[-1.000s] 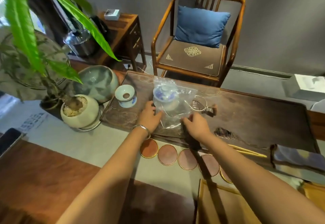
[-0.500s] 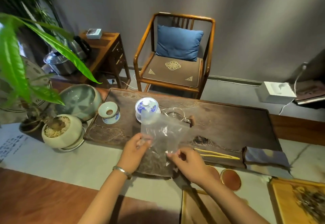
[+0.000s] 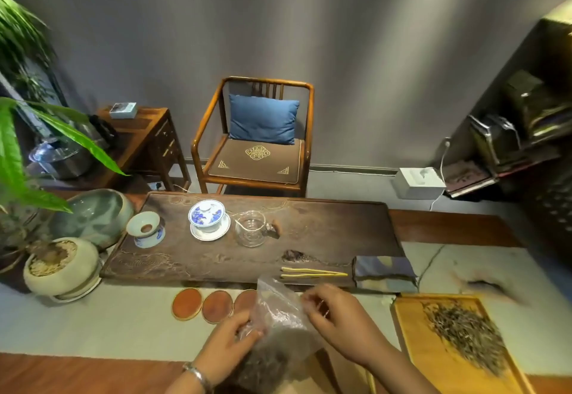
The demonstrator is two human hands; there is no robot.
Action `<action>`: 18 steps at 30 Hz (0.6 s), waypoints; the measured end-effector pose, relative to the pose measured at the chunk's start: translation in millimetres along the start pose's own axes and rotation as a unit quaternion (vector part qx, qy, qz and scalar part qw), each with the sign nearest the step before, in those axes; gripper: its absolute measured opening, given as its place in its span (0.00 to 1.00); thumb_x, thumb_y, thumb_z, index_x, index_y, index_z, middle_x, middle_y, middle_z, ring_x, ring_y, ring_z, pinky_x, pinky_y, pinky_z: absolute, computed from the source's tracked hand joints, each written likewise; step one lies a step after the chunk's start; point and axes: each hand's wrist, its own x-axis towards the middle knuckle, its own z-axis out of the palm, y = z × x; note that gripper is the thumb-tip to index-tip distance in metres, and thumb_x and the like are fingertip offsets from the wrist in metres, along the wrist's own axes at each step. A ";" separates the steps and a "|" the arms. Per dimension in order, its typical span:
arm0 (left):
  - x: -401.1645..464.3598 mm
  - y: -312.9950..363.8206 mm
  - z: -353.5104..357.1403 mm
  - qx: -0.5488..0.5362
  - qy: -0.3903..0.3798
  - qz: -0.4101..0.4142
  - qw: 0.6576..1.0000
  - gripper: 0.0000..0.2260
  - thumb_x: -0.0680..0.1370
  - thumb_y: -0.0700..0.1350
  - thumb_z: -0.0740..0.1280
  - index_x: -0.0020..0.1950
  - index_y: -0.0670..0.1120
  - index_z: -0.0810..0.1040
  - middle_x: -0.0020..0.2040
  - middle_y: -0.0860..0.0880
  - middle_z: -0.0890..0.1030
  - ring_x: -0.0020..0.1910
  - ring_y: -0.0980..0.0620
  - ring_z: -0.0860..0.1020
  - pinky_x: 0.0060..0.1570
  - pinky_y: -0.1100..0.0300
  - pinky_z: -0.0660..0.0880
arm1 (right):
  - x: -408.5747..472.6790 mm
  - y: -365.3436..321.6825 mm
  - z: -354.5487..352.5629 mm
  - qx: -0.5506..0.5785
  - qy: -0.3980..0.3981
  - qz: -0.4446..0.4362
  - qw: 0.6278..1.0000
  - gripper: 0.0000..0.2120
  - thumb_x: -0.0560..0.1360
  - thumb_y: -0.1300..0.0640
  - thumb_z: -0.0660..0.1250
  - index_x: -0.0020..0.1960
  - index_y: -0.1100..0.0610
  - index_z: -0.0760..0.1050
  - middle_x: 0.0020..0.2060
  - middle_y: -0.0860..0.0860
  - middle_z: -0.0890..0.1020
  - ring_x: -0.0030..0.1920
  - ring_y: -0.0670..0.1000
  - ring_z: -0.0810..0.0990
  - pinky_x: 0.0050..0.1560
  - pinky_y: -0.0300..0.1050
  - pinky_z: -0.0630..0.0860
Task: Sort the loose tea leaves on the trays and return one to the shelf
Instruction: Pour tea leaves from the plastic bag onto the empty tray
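Observation:
A clear plastic bag (image 3: 278,316) with dark tea leaves in its lower half is held near the table's front edge. My left hand (image 3: 227,347) pinches its left side and my right hand (image 3: 335,316) pinches its upper right edge. To the right lies a yellow wooden tray (image 3: 405,325) with a heap of loose tea leaves (image 3: 464,331) on it. A second wooden tray (image 3: 349,372) shows only partly beneath my right forearm. A dark shelf (image 3: 532,121) with boxes stands at the far right.
A dark wooden tea board (image 3: 340,232) carries a blue-and-white lidded cup (image 3: 206,215), a strainer cup (image 3: 145,229), a glass pitcher (image 3: 252,228), yellow tongs (image 3: 312,273) and a folded cloth (image 3: 383,273). Round coasters (image 3: 201,304) lie in front. A potted plant (image 3: 58,266) and bowl (image 3: 93,217) stand left.
Both hands have drawn the bag back from the tea board towards me, over the coasters. The view has swung right and up, so the tray of leaves and the shelf now show.

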 end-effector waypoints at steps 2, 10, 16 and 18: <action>-1.0 3.9 6.9 -0.001 -0.004 -0.002 1.000 0.04 0.75 0.42 0.69 0.44 0.50 0.81 0.43 0.49 0.84 0.43 0.56 0.80 0.48 0.59 0.75 | -10.9 4.1 -0.6 0.008 0.003 0.015 1.000 0.07 0.77 0.50 0.61 0.50 0.46 0.78 0.44 0.41 0.80 0.45 0.40 0.76 0.47 0.35 0.72; 6.1 12.7 33.5 0.019 0.010 -0.058 0.998 0.21 0.72 0.45 0.73 0.62 0.54 0.70 0.54 0.55 0.79 0.52 0.59 0.78 0.55 0.61 0.76 | -42.6 14.3 -1.2 0.134 -0.010 0.107 0.985 0.06 0.73 0.54 0.68 0.38 0.46 0.78 0.35 0.44 0.80 0.38 0.40 0.78 0.40 0.35 0.75; 2.7 29.5 52.5 0.086 0.119 -0.011 0.989 0.15 0.73 0.52 0.70 0.56 0.54 0.69 0.56 0.55 0.71 0.53 0.58 0.73 0.50 0.70 0.71 | -48.9 12.2 10.6 0.216 -0.006 0.153 0.964 0.06 0.73 0.59 0.66 0.40 0.51 0.80 0.37 0.48 0.82 0.39 0.44 0.80 0.43 0.41 0.78; 2.2 39.7 57.7 0.039 0.096 -0.013 0.994 0.06 0.75 0.52 0.66 0.46 0.53 0.72 0.45 0.52 0.76 0.43 0.56 0.76 0.40 0.68 0.71 | -46.9 9.4 14.5 0.229 -0.004 0.159 0.960 0.06 0.73 0.59 0.67 0.39 0.50 0.79 0.36 0.47 0.81 0.40 0.44 0.80 0.44 0.43 0.79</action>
